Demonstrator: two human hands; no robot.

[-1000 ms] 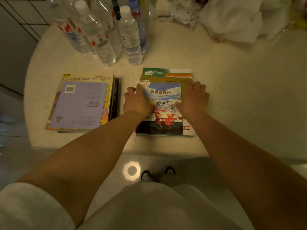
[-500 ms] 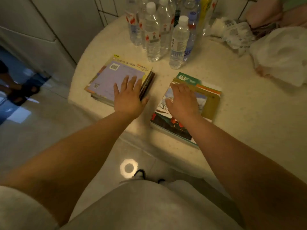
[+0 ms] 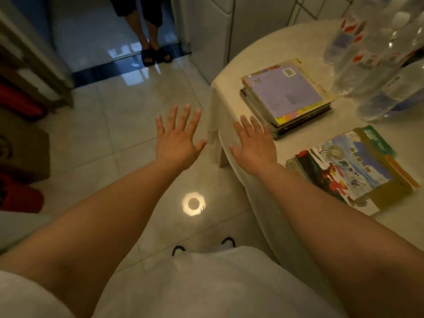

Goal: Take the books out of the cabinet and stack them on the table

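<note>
Two book stacks [image 3: 289,97], bottles [image 3: 376,53] prob. blurred, cropped

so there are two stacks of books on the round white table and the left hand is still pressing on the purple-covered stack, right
Not quite. The head view shows two stacks on the round white table, the purple-covered stack and the stack topped by a picture book with red birds, but the left hand is off the books, open and empty over the tiled floor. The right hand is open too.

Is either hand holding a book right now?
No, the left hand and right hand are both spread open and empty, off the two book stacks on the table.
</note>
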